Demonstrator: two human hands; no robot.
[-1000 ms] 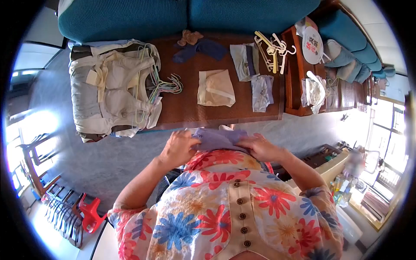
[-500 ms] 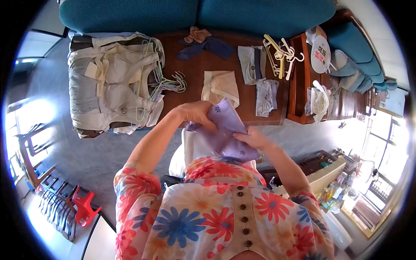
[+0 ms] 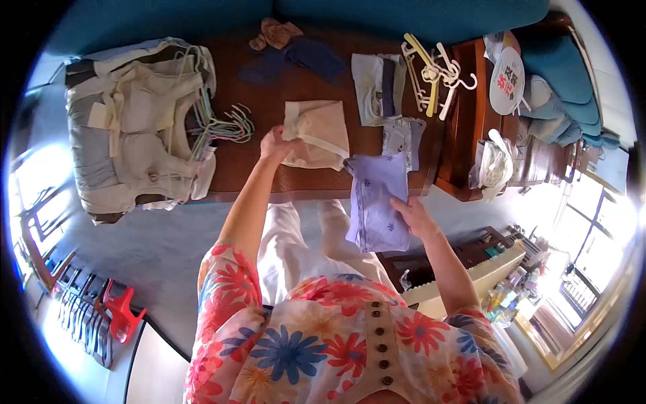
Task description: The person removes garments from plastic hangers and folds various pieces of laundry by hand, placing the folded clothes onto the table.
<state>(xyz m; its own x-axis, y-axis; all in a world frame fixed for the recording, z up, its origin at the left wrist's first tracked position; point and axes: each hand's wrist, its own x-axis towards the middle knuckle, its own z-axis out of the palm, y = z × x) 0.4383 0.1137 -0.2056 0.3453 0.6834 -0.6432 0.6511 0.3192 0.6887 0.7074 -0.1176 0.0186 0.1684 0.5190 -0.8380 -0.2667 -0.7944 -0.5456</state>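
A folded lavender garment with small dark flower prints (image 3: pixel 375 195) hangs over the table's front edge. My right hand (image 3: pixel 412 217) grips its right side, thumb on top. Over on the left, my left hand (image 3: pixel 274 144) has its fingers closed at the left edge of the beige underpants (image 3: pixel 319 131), which lie on the brown table. Just behind the lavender garment is a folded pale printed garment (image 3: pixel 398 135), partly covered by it. A white and grey folded garment (image 3: pixel 370 87) lies farther back.
Light-coloured bras on hangers (image 3: pixel 141 128) are piled at the left of the brown table (image 3: pixel 235 168). Dark blue (image 3: pixel 316 57) and brown cloths (image 3: pixel 279 32) lie at the back. Yellow and white hangers (image 3: pixel 434 81) are at the right, near a round fan (image 3: pixel 506 81).
My left hand has left the lavender garment and reached forward to the beige underpants. My right hand has kept the lavender garment, now flatter and farther forward. The view has shifted.
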